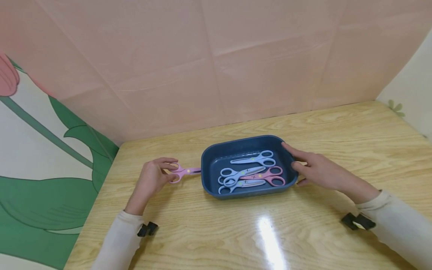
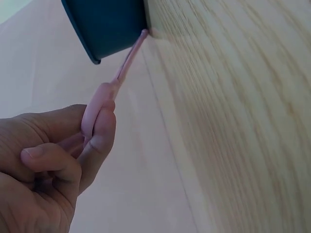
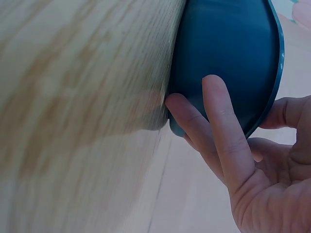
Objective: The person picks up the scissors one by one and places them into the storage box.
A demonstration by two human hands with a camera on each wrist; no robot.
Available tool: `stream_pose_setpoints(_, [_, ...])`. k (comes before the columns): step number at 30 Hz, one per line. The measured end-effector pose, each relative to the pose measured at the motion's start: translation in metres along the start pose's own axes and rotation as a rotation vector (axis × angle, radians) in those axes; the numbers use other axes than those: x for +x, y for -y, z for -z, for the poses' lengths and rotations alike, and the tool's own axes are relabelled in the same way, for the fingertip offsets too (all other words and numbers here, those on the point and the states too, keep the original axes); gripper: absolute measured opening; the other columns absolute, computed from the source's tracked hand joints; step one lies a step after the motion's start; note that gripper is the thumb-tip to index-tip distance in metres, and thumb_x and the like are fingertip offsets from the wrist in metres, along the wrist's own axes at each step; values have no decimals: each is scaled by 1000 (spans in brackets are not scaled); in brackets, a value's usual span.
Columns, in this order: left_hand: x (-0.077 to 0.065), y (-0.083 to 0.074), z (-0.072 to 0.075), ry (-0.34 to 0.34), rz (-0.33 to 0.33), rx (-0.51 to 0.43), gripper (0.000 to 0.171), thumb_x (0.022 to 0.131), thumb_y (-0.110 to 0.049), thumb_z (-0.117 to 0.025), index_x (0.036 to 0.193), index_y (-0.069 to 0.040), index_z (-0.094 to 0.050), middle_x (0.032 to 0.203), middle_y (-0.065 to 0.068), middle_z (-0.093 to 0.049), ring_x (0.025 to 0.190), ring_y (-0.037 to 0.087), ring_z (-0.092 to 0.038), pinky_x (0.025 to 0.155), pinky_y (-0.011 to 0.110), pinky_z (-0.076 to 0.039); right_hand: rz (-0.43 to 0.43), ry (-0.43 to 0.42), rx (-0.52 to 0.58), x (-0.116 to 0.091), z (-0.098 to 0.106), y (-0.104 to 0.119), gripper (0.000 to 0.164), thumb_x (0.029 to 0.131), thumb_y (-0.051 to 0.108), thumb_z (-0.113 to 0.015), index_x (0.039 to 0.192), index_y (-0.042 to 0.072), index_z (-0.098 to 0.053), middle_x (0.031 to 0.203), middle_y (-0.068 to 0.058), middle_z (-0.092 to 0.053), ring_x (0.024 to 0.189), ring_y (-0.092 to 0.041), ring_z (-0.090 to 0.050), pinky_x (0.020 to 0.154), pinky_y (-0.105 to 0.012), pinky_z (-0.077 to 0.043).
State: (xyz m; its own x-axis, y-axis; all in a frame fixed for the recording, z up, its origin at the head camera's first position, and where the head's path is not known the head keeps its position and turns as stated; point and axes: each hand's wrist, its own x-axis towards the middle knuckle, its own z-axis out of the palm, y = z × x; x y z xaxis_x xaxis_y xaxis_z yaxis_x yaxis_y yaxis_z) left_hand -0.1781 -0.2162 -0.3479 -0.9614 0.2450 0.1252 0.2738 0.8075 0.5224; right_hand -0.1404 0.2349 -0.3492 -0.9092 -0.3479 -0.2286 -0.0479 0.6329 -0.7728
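Between thumb and fingers, my left hand [image 1: 152, 177] pinches the handle loops of pink scissors [image 1: 184, 171]. Their blades point right, to the left end of a dark blue tray [image 1: 210, 189]. In the left wrist view, the tip of the pink scissors [image 2: 127, 63] is down by the tray's base; contact cannot be made out. My right hand [image 1: 318, 170] grips the tray's right end, thumb over the rim and fingers against the outer wall [image 3: 243, 53]. Inside lie several blue scissors, one [image 1: 258, 159] at the back, and a pink pair [image 1: 276, 176] partly under them.
The tray stands on a wood-grain table [image 1: 209, 232]. A pink sheet [image 1: 209, 67] hangs along the table's back edge. At the left is a wall panel painted with green leaves [image 1: 50, 202], and a pale wall [image 1: 411, 86] stands at the right.
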Motion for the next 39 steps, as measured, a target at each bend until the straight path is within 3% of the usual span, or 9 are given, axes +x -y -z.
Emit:
stream_pose_setpoints(9, [1, 0, 1, 0, 12, -22, 22, 74, -11, -80, 96, -9, -77, 120, 3, -68, 63, 9, -67, 53, 18, -52, -1, 3, -5, 0, 0, 0, 64, 101, 21, -42, 153, 30, -8, 151, -34, -20, 82, -18, -69, 67, -32, -60])
stream_pose_setpoints(16, [2, 0, 3, -24, 80, -44, 22, 74, -12, -81, 96, -10, -77, 119, 0, -69, 64, 10, -66, 48, 20, -50, 5, 1, -16, 1, 1, 0, 63, 101, 21, -42, 153, 29, -8, 151, -34, -21, 81, -17, -69, 67, -32, -60])
stream_pose_setpoints(23, [3, 0, 4, -18, 145, -115, 26, 76, -15, -80, 102, -14, -75, 119, 0, -69, 57, 30, -66, 39, 26, -49, 4, 4, -8, 1, 0, -1, 63, 101, 21, -42, 153, 30, -8, 150, -35, -22, 82, -18, -69, 67, -32, -60])
stream_pose_setpoints(39, [3, 2, 7, -62, 122, -119, 23, 77, -13, -79, 99, -8, -75, 123, 2, -67, 56, 27, -67, 41, 27, -51, 12, 2, -9, 1, 1, -1, 63, 101, 22, -42, 153, 30, -8, 151, -35, -20, 82, -18, -69, 67, -32, -60])
